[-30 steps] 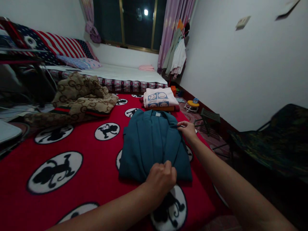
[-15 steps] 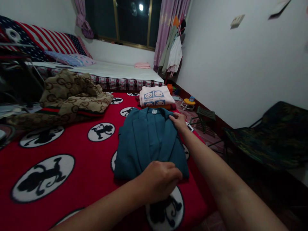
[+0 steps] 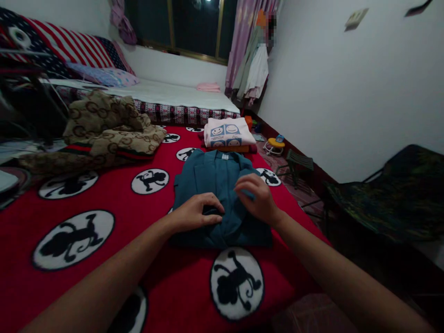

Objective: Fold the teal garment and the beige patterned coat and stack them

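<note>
A folded teal jacket (image 3: 225, 185) lies on the red blanket, collar and pale label at its far end, lapels facing up. My left hand (image 3: 197, 212) rests on the left front of the jacket, thumb and fingers spread apart with dark cloth showing between them. Over the right lapel is my right hand (image 3: 258, 196), its fingers bent and parted from the thumb, holding nothing. Whether the right fingertips touch the cloth, I cannot tell. Just beyond the collar sits a stack of folded clothes with a pale pink printed garment (image 3: 229, 132) on top.
The red blanket (image 3: 138, 249) carries round monkey patches. A brown patterned garment (image 3: 111, 132) lies crumpled at the left. A bed (image 3: 166, 95) stands under the window. To the right are a yellow-seated stool (image 3: 275, 143), a folding stool (image 3: 300, 159) and a camouflage chair (image 3: 381, 194).
My right hand has left the collar's right edge and come nearer over the lapel. My left hand has moved from the near edge up onto the jacket, its fist opened. The view has shifted slightly.
</note>
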Demonstrator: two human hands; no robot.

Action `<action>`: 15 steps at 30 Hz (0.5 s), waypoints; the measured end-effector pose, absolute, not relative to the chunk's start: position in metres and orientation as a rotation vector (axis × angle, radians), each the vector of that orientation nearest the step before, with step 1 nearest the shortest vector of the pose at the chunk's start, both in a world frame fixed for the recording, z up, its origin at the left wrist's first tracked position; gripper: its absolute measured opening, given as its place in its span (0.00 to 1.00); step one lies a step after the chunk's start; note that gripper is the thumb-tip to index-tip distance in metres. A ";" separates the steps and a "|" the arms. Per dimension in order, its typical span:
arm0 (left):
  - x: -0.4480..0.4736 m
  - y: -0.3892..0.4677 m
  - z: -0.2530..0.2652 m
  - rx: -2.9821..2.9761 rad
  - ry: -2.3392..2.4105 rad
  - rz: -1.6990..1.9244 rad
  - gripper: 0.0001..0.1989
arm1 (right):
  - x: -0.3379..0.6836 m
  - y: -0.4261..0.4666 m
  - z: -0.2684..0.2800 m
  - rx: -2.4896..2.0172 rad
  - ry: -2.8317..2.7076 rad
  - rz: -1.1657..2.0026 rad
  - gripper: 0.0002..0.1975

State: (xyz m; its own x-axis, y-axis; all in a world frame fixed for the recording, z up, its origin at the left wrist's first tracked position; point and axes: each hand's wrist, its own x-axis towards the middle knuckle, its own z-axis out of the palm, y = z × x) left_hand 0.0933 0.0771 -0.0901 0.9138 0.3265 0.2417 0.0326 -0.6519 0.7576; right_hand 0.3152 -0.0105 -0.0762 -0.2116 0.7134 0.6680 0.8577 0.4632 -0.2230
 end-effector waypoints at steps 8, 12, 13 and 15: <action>0.079 0.060 -0.080 2.591 0.116 0.304 0.16 | 0.281 -0.069 -0.082 -1.196 -2.384 -0.110 0.06; 0.073 0.050 -0.085 2.633 0.121 0.426 0.10 | 0.272 -0.067 -0.082 -1.203 -2.461 -0.171 0.06; 0.072 0.049 -0.086 2.614 0.106 0.465 0.09 | 0.268 -0.067 -0.082 -1.235 -2.467 -0.199 0.05; 0.071 0.049 -0.089 2.575 0.073 0.542 0.08 | 0.259 -0.066 -0.081 -1.341 -2.460 -0.256 0.05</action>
State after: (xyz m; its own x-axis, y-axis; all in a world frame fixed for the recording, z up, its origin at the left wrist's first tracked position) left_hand 0.0709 0.0491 -0.0888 0.9190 0.1516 0.3639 -0.0493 -0.8716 0.4877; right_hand 0.2592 -0.0659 -0.0813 -0.5046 0.7819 0.3662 0.8405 0.5417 0.0015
